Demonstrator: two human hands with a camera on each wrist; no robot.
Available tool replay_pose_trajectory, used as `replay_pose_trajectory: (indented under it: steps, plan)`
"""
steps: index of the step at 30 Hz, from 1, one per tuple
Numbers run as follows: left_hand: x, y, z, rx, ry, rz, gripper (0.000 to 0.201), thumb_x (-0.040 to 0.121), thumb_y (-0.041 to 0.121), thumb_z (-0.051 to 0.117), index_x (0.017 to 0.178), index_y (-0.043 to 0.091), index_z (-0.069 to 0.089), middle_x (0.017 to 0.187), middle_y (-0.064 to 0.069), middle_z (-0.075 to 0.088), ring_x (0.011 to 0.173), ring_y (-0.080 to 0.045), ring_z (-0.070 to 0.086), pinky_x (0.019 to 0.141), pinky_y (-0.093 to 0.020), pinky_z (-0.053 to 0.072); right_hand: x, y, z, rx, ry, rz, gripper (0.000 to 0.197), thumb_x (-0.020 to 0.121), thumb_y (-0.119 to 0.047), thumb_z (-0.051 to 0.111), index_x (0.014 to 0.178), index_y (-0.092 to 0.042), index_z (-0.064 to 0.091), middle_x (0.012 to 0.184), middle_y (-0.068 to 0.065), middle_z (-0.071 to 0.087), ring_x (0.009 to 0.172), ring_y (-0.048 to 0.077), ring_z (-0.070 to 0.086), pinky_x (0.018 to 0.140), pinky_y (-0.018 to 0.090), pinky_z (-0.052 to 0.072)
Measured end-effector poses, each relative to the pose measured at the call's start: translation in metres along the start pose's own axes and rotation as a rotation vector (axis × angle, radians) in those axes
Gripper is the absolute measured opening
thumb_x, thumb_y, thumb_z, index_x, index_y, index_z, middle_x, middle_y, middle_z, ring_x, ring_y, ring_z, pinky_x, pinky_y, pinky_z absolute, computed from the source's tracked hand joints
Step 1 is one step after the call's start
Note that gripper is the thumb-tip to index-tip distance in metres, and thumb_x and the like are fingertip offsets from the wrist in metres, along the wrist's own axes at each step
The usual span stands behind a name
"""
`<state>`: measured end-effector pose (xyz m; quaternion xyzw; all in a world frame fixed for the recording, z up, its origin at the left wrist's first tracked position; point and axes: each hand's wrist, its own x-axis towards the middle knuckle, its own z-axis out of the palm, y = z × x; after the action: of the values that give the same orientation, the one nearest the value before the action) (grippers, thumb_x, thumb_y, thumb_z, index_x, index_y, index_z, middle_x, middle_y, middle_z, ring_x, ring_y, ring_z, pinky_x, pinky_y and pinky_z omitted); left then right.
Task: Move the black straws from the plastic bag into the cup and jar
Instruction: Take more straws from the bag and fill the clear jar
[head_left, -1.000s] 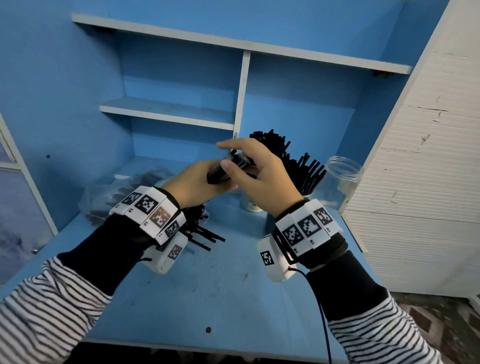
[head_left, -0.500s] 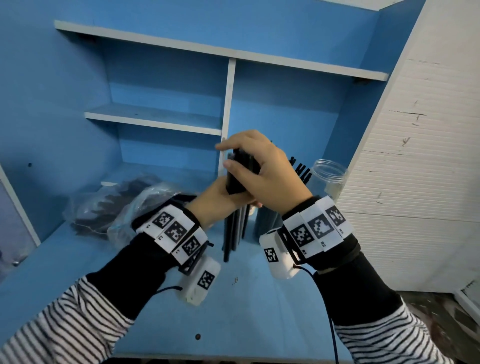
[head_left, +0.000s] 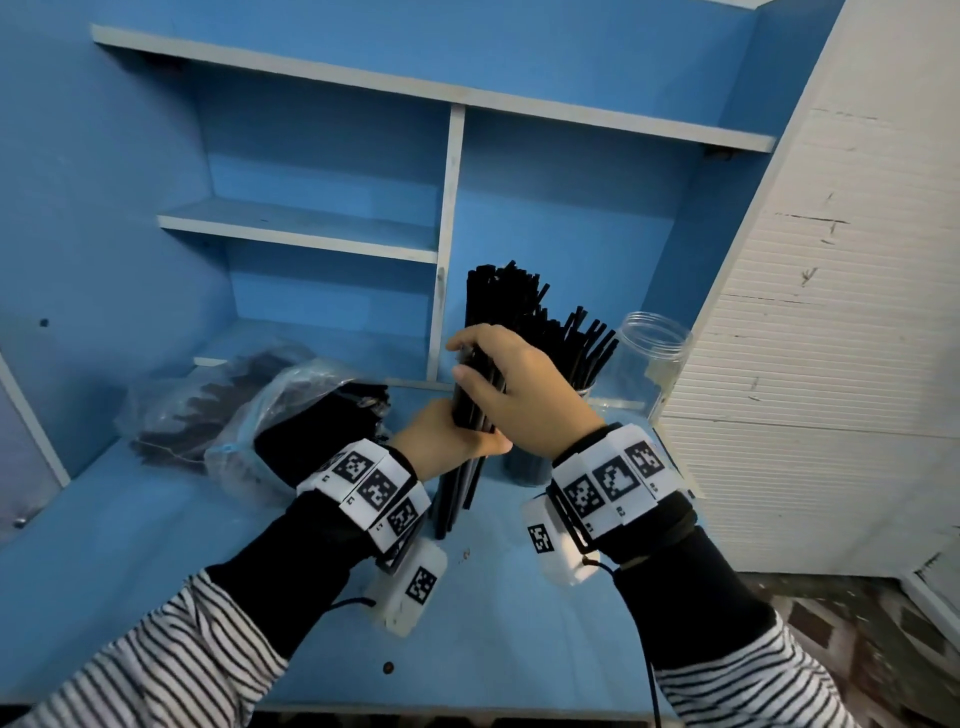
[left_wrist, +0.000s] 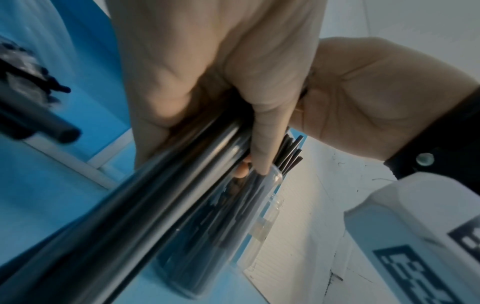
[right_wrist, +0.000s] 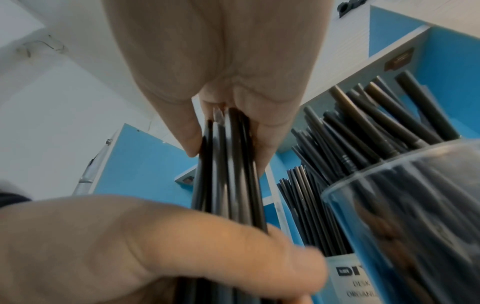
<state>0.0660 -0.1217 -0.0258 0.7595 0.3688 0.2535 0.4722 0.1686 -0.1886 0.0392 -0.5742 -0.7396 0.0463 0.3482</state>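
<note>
Both hands hold one bundle of black straws (head_left: 457, 493) upright over the blue desk (head_left: 260, 571), its lower ends near the surface. My left hand (head_left: 441, 441) grips it low, and my right hand (head_left: 511, 395) wraps it just above. The right wrist view shows the right fingers (right_wrist: 189, 133) pinching the bundle (right_wrist: 228, 164) above the left hand (right_wrist: 155, 246). The left wrist view shows my left hand (left_wrist: 207, 92) round the straws (left_wrist: 155, 195). Behind the hands, a clear cup (head_left: 524, 467) is full of straws (head_left: 582, 348). A clear jar (head_left: 649, 358) beside it looks empty. The plastic bag (head_left: 270, 410) lies left.
A taller group of straws (head_left: 498, 301) rises behind my right hand, in a white labelled holder (right_wrist: 348, 277) beside the clear cup (right_wrist: 402, 205). Blue shelves (head_left: 301, 234) back the desk. A white panelled cabinet (head_left: 805, 364) closes the right side.
The bundle turned from lying across between my hands to standing upright, and both hands lowered it toward the desk in front of the cup.
</note>
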Motion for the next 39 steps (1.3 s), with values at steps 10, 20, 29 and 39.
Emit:
replay_pose_trajectory:
  steps: [10,20,29,39]
  plan:
    - [-0.015,-0.002,0.002,0.012,-0.024,0.012,0.036,0.086,0.047,0.066,0.089,0.011,0.068,0.082,-0.003,0.071,0.085,-0.019,0.067,0.089,-0.037,0.053,-0.007,-0.011,-0.022,0.071,0.126,0.024,0.067,0.084,-0.036,0.071,0.139,-0.016,0.038,0.127,-0.004,0.05,0.117,0.006,0.048,0.097,0.013,0.039]
    - [-0.026,0.058,-0.019,0.0,-0.445,0.25,0.025,0.088,0.031,0.068,0.063,0.031,0.064,0.069,0.005,0.064,0.08,-0.018,0.066,0.088,-0.038,0.056,-0.001,-0.015,-0.056,0.138,-0.191,0.104,0.044,0.074,-0.045,0.078,0.11,-0.023,0.067,0.105,-0.012,0.067,0.098,0.001,0.062,0.088,0.022,0.051]
    - [0.002,0.056,-0.004,-0.246,0.016,0.369,0.065,0.067,0.031,0.087,0.119,0.031,0.049,0.107,0.007,0.064,0.098,-0.006,0.064,0.08,-0.021,0.053,0.022,-0.006,-0.091,0.195,0.079,0.05,0.014,0.084,-0.018,0.071,0.08,-0.005,0.067,0.076,0.004,0.069,0.073,0.01,0.066,0.071,0.023,0.055]
    - [0.05,0.024,0.028,-0.187,0.045,0.25,0.112,0.047,0.046,0.087,0.139,0.036,0.024,0.134,0.015,0.046,0.125,-0.002,0.047,0.108,-0.033,0.041,0.038,0.024,-0.128,0.215,0.308,0.156,0.025,0.083,-0.021,0.073,0.086,0.002,0.065,0.071,-0.002,0.065,0.063,0.005,0.061,0.058,0.015,0.047]
